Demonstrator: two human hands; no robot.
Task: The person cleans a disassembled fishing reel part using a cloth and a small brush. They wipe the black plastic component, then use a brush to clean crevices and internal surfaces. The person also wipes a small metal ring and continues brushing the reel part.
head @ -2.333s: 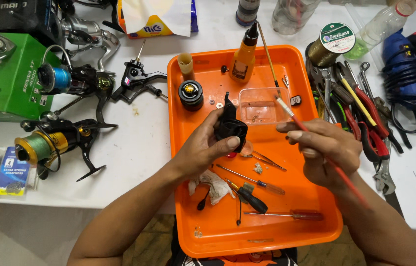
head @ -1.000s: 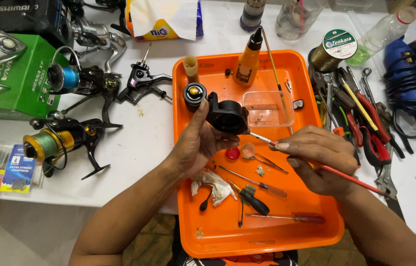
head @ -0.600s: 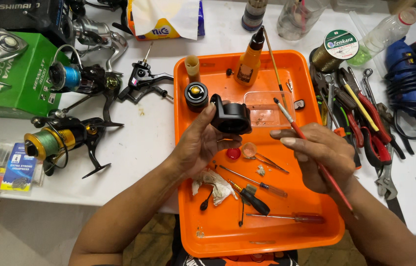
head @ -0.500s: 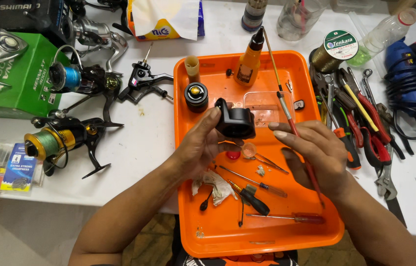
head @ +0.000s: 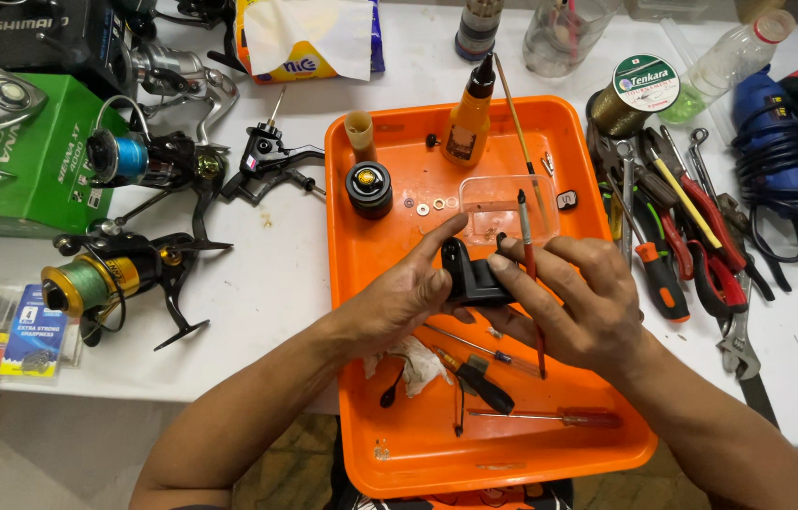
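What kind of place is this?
Likely a home workbench for servicing fishing reels: spinning reels lie on the white table, hand tools are piled beside an orange tray, and both hands grip a black reel part.

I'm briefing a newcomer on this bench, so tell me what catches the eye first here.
The bright orange plastic tray in the middle of the white table grabs attention first. Over it, the left hand and the right hand together grip a black plastic reel part, the right also holding a thin red-handled brush. At far left sits a green cardboard box beside several fishing reels.
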